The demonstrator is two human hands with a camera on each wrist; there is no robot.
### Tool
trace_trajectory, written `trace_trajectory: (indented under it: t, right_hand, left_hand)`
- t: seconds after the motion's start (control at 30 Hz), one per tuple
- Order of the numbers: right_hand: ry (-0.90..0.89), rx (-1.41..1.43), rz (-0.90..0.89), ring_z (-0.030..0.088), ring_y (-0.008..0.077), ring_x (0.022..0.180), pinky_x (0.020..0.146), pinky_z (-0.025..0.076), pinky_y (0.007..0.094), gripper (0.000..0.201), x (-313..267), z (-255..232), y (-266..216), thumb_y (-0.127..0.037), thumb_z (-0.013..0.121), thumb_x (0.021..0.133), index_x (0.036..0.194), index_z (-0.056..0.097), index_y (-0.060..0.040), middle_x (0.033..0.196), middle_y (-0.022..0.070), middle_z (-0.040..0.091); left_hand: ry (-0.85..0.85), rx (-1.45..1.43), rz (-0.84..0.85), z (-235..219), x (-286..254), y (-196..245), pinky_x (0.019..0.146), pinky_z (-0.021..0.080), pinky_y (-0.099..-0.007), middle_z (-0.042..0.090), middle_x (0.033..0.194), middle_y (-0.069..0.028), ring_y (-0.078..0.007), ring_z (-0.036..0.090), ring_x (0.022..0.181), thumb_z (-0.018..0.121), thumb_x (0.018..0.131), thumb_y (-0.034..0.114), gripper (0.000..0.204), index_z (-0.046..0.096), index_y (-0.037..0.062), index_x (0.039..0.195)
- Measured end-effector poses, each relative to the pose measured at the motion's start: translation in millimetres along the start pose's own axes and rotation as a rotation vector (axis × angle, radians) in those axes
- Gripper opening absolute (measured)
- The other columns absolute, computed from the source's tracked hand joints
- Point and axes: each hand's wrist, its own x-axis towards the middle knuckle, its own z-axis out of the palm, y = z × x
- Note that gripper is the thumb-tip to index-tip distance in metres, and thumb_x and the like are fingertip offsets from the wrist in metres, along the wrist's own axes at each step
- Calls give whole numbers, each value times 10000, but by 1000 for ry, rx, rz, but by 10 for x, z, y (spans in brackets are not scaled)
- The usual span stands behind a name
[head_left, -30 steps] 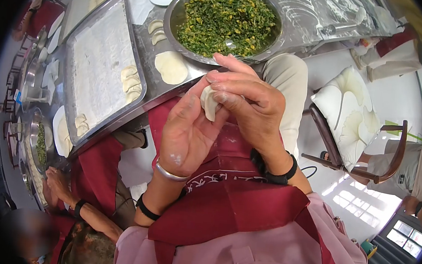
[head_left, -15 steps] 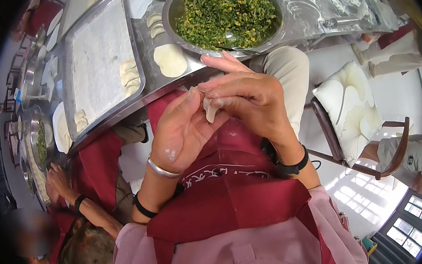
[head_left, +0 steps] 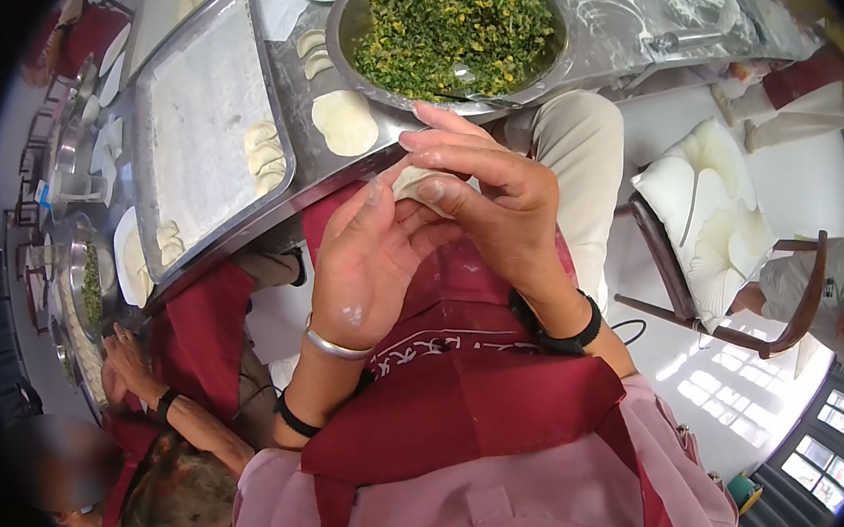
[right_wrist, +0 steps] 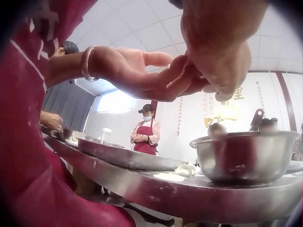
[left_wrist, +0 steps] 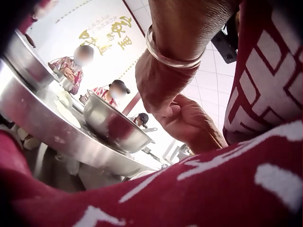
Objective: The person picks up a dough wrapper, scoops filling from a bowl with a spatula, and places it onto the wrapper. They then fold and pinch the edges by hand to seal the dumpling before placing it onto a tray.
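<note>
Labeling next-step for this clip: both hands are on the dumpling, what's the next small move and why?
Probably set the dumpling on the floured tray: left hand and right hand pinch it, its filling looks enclosed, and finished dumplings already lie there.

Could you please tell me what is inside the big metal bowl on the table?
The bowl holds chopped green filling flecked with yellow, with a metal utensil partly sunk in near the front rim. What lies beneath the filling's surface cannot be seen.

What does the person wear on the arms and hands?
The left hand has a silver bangle at the wrist and a black band further up. The right hand has a black strap. Both arms are bare; flour dusts the fingers.
</note>
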Motion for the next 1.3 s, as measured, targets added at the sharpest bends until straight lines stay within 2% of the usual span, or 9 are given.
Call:
trace_trajectory:
  t: [0.03,0.23,0.33,0.73,0.83,1.03,1.13,1.23,1.3]
  right_hand:
    - [23,8,23,553,364,1231,1078,375,493,92,-12,19,-13,0,698,828,917,723,-9,1049,156,716]
    - [-110,-166,-137,554,363,1230,1055,412,475,136,10,-91,52,-2,701,827,962,714,-10,1085,171,703]
    - [-30,-61,-45,580,360,1198,1030,430,459,177,-20,-33,59,-3,723,803,976,704,-38,1080,151,707]
    - [-84,-115,-38,606,332,1170,1022,441,447,159,-34,-38,15,-21,705,834,992,700,-35,1076,140,711]
    - [-46,-49,-73,614,334,1157,1010,452,445,152,-34,-8,41,-26,715,822,973,701,-30,1057,135,716]
    - [-101,-136,-80,601,364,1167,1005,451,469,175,-21,-26,15,-12,723,811,984,705,-15,1060,159,712]
    - [-105,-138,-138,603,361,1166,999,459,459,158,-16,-58,25,-20,727,809,967,713,-25,1055,154,714]
    - [-88,-209,-105,647,319,1099,975,478,441,144,-25,-48,23,-55,750,783,913,706,-13,1014,140,721]
    - [-95,-176,-34,651,321,1091,972,481,430,134,-24,-43,-8,-53,745,786,906,704,-8,1009,142,722]
  left_hand:
    - [10,40,8,2,-7,-3,1015,437,-452,561,1281,-143,-258,539,1192,390,1035,385,536,419,-19,1386]
    - [59,73,61,131,9,-12,977,467,-414,557,1273,-146,-231,569,1140,409,1037,363,576,368,-75,1408]
    - [26,93,60,72,6,1,967,473,-409,560,1261,-153,-230,575,1126,401,1039,368,575,377,-79,1400]
    - [28,130,35,49,-23,25,940,486,-390,581,1221,-150,-227,591,1093,357,1051,378,546,431,-67,1358]
    - [38,146,33,46,-28,29,928,491,-387,585,1214,-147,-224,594,1082,357,1051,376,541,430,-59,1363]
    - [26,228,28,62,-45,57,883,503,-370,597,1171,-131,-208,602,1039,355,1053,375,511,471,-48,1315]
    - [33,256,5,54,-56,65,847,514,-358,608,1131,-124,-201,611,1000,356,1053,382,500,496,-43,1276]
    - [41,240,-9,47,-47,60,818,522,-352,617,1094,-121,-197,617,963,354,1053,385,496,506,-40,1257]
    - [63,216,-15,52,-46,70,812,521,-351,620,1077,-119,-195,617,948,349,1055,384,493,510,-40,1247]
